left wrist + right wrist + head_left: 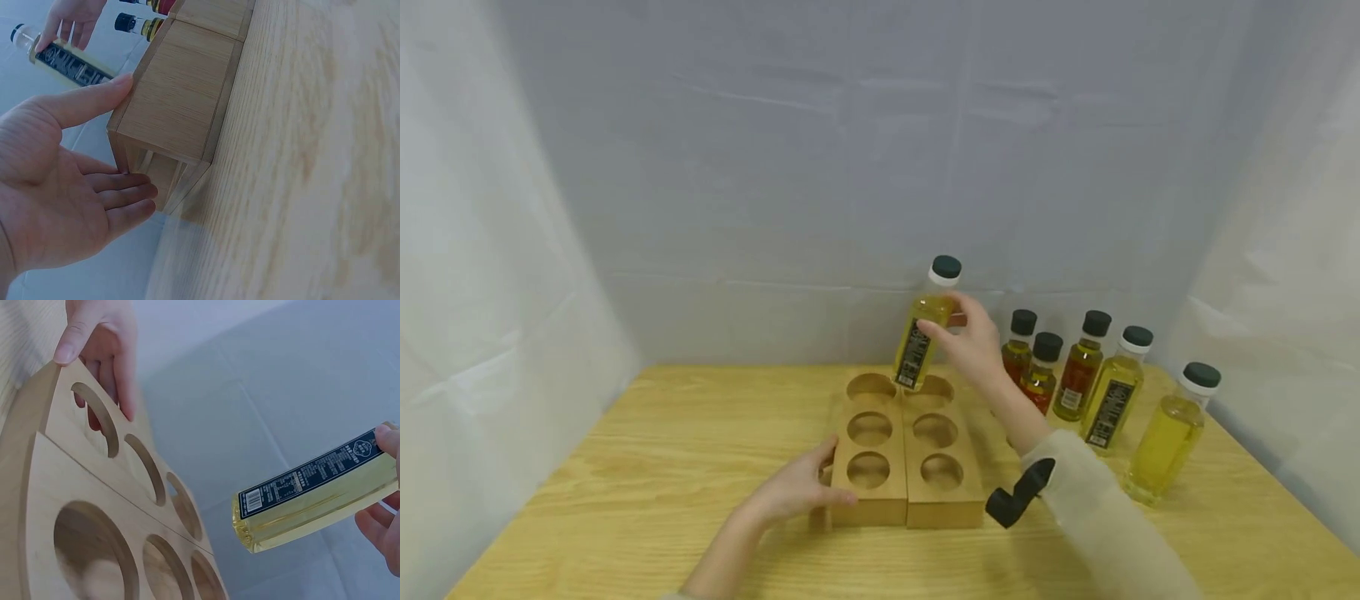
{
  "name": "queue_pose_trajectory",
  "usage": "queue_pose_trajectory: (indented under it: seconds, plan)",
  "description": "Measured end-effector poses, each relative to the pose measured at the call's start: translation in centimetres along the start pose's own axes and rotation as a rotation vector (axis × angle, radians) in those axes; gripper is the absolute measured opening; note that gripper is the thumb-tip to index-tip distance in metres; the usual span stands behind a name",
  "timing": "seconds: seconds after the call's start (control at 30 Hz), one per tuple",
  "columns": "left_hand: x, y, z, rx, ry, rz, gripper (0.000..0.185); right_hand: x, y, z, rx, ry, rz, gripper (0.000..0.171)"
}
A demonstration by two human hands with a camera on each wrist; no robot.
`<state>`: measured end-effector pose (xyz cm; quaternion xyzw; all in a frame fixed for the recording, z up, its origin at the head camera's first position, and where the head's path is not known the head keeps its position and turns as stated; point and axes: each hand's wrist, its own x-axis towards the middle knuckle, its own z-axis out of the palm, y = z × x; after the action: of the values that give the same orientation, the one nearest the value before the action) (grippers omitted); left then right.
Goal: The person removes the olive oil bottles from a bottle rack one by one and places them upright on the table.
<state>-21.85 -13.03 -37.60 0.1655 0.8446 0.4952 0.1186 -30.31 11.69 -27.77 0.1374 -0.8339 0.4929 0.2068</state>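
My right hand (pixel 972 340) grips a bottle of yellow oil (pixel 922 329) with a black label and dark cap, tilted in the air just above the far holes of a wooden bottle rack (pixel 907 483). The right wrist view shows the bottle (pixel 312 494) hovering beside the rack's round holes (pixel 94 550), all of them without bottles. My left hand (pixel 801 487) rests with straight fingers against the rack's near left side, thumb (pixel 94 100) on the top edge and fingers (pixel 125 200) flat along the wall of the rack (pixel 181 106).
Several more oil bottles stand in a group right of the rack, from the reddish bottles (pixel 1078 367) to a big yellow bottle (pixel 1168 433) nearest the right edge. The wooden table (pixel 647 467) is ringed by white cloth walls (pixel 512 250).
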Motion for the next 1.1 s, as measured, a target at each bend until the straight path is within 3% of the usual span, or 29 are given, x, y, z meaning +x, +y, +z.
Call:
queue_pose_trajectory:
  seconds: [0.53, 1.1]
  plan:
    - [-0.3, 0.1, -0.1, 0.007, -0.015, 0.007, 0.101, -2.1, 1.5, -7.1, -0.068, 0.000, 0.007, 0.066]
    - [-0.3, -0.4, -0.3, 0.006, -0.018, 0.012, 0.101, -6.3, 3.9, -11.1, -0.181, -0.002, 0.037, 0.065]
